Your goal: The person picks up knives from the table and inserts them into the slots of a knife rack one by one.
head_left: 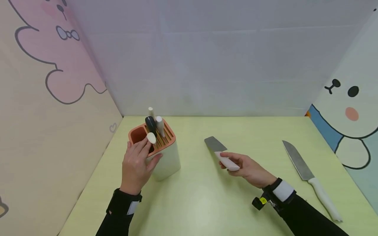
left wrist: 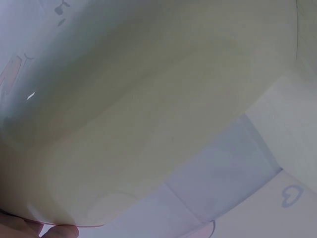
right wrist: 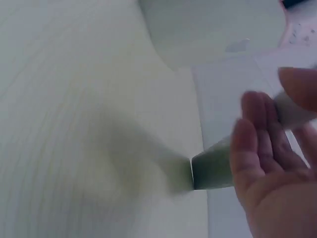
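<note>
A white knife block (head_left: 169, 162) with an orange slotted top stands at left on the table. My left hand (head_left: 136, 165) grips its near rim, fingers over the top and thumb against the outer wall; the fingertips lie beside a white handle end (head_left: 151, 138). In the left wrist view the block's pale wall (left wrist: 148, 114) fills most of the picture, with fingertips at the lower left. My right hand (head_left: 246, 168) holds a broad-bladed knife by its white handle (head_left: 228, 163), above the table. Its blade (head_left: 215, 144) points away and left, towards the back.
A black handle (head_left: 150, 124) and white handles (head_left: 159, 124) stick up from the block. A larger chef's knife (head_left: 299, 160) lies at the table's right side, its white handle towards me. Pale walls with cartoon drawings enclose the yellow-green table (head_left: 192, 203).
</note>
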### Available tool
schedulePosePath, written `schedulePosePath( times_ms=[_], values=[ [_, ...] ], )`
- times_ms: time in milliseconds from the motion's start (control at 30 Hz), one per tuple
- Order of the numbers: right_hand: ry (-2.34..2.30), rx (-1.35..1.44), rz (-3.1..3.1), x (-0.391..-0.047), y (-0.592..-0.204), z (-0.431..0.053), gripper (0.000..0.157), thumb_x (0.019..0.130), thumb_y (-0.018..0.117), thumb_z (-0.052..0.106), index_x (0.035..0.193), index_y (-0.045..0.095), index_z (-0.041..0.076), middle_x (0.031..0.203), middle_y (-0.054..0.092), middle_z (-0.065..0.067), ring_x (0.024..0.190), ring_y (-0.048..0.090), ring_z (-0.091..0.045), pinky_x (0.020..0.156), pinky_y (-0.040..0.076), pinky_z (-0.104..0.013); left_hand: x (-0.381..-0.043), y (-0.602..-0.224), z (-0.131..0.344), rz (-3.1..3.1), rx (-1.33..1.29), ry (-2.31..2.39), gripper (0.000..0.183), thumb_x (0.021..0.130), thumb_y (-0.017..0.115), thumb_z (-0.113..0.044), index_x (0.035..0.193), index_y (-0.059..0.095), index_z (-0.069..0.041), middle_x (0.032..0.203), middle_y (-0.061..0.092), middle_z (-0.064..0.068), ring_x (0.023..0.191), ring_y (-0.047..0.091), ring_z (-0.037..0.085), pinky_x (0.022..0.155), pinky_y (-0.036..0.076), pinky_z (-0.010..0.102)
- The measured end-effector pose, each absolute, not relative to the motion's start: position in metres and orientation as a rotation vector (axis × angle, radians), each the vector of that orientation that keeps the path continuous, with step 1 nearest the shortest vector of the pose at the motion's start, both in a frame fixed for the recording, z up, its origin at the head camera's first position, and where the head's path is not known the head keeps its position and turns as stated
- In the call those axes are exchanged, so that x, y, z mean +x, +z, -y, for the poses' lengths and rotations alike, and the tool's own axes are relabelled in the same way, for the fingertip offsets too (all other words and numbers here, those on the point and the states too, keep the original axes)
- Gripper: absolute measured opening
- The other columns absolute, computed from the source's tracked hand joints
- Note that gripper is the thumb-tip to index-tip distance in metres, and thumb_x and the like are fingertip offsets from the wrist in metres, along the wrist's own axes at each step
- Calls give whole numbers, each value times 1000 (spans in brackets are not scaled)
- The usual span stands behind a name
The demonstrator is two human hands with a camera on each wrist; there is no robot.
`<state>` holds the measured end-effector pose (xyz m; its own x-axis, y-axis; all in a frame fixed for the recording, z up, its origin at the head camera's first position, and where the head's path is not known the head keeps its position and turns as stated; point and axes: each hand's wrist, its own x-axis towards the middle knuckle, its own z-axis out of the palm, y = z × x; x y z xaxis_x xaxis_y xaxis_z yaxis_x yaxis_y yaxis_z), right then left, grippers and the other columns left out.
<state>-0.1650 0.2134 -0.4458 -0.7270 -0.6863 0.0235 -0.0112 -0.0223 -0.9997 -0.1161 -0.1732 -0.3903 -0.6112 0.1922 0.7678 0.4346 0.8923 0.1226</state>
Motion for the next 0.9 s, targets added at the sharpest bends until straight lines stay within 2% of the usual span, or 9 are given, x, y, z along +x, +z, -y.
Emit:
schedulePosePath(
  times_ms=[67,133,233,333,533,700,900],
  values=[
    [-1831,-712,-1971,-163,-446,-206,47,88,64,4,132,48,8,122,49,-27,108,50,-30,86,50,-32,-117,-390,174,2230,-446,-378,67,72,79,-36,127,56,-4,122,60,17,109,55,34,97,31,67],
    [-1868,-703,-2145,-161,-444,-199,39,85,69,11,122,54,6,114,53,-22,99,51,-27,80,52,-30,-117,-390,174,2225,-444,-383,67,72,79,-35,127,57,-3,122,60,17,108,55,34,97,31,67],
    [-1941,-695,-2311,-157,-438,-191,29,84,70,9,109,56,3,104,54,-18,87,48,-25,69,50,-28,-116,-390,174,2232,-442,-385,67,72,79,-34,127,57,-3,123,60,17,109,55,34,97,31,67],
    [-2002,-653,-2397,-152,-429,-186,22,85,69,7,103,57,0,99,56,-18,81,50,-23,63,48,-25,-116,-390,173,2237,-444,-384,66,73,78,-34,127,56,-3,123,60,16,109,55,33,98,31,67],
    [-2025,-590,-2540,-148,-416,-180,20,86,66,5,103,61,-3,97,61,-15,78,56,-16,61,50,-21,-117,-388,172,2206,-444,-397,66,71,80,-33,126,57,-3,122,61,16,107,56,33,97,32,67],
    [-1974,-695,-2576,-147,-410,-181,18,87,64,4,104,61,-3,93,62,-12,72,51,-16,54,44,-22,-115,-387,172,2259,-431,-379,66,73,78,-35,127,56,-3,124,59,17,110,54,33,100,29,65],
    [-1992,-798,-2583,-147,-395,-186,18,87,62,0,104,60,-4,94,61,-15,73,49,-17,53,42,-23,-113,-386,172,2273,-425,-370,65,75,77,-36,127,56,-3,124,59,17,110,54,34,99,30,65]
  ],
)
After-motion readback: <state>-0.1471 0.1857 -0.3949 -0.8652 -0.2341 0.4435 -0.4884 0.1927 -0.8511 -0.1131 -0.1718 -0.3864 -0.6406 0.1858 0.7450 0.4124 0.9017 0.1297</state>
